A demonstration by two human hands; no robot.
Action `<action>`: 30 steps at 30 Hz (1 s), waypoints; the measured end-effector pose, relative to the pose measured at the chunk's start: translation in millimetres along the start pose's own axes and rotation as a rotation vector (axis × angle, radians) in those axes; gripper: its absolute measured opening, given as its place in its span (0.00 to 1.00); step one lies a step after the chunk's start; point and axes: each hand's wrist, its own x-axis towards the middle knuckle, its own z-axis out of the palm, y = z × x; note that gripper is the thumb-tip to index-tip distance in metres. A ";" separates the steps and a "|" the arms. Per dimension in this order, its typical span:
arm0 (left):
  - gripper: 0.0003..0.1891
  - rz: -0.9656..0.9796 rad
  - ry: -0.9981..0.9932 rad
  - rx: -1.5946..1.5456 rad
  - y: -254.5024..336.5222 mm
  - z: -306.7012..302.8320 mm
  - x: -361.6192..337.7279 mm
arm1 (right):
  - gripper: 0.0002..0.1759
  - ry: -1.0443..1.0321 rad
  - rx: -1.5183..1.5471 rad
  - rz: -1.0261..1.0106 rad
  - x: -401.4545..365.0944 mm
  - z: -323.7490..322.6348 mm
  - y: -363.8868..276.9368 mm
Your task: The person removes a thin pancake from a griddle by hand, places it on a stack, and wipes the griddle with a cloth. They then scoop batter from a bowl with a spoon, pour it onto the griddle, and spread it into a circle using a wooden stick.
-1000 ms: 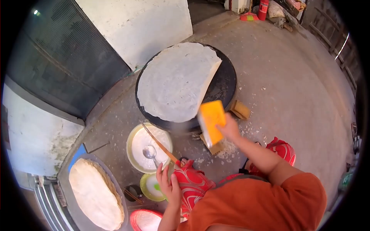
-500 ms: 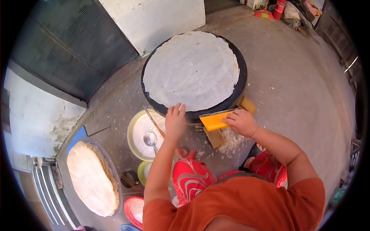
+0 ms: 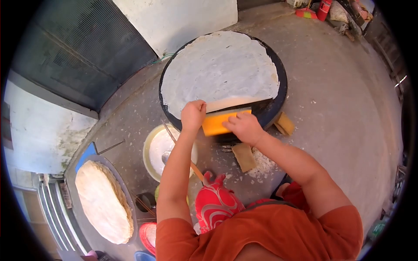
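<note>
A wide, thin pancake (image 3: 220, 71) covers most of the round black griddle (image 3: 282, 82). Its near edge is lifted and folded up off the surface. My left hand (image 3: 193, 115) pinches that edge at the near left. In my right hand (image 3: 244, 127) is a yellow scraper (image 3: 215, 125), held flat beside the raised edge at the front of the griddle. Below my left forearm stands a bowl of white batter (image 3: 157, 145), with a metal ladle (image 3: 166, 156) in it and a wooden stick (image 3: 197, 171) across it, partly hidden by the arm.
A stack of finished pancakes (image 3: 102, 202) lies on a board at the left. Sponge-like tan blocks (image 3: 244, 157) and white crumbs (image 3: 264, 163) are on the floor by the griddle. A red basin (image 3: 148, 236) sits at the lower left; a white wall panel (image 3: 178, 21) stands behind.
My left hand has moved up onto the pancake's near edge and closed on it, lifting it. My right hand has brought the scraper left and up along the griddle's front.
</note>
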 end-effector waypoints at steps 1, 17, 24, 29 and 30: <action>0.10 -0.035 0.003 -0.064 -4.0 -1.8 3.4 | 0.09 0.057 0.046 0.049 6.9 1.9 3.9; 0.09 0.110 0.083 -0.120 6.0 -24.8 69.1 | 0.06 0.010 0.200 -0.196 52.1 29.5 -17.9; 0.08 0.206 0.170 -0.133 18.2 -36.6 88.7 | 0.06 0.077 -0.036 0.133 92.5 46.4 38.4; 0.04 0.422 0.381 -0.049 70.0 -73.9 85.8 | 0.06 0.131 -0.122 0.175 79.4 28.5 51.5; 0.04 0.461 0.407 -0.013 78.3 -79.8 79.6 | 0.06 0.112 -0.107 0.161 71.2 20.8 46.8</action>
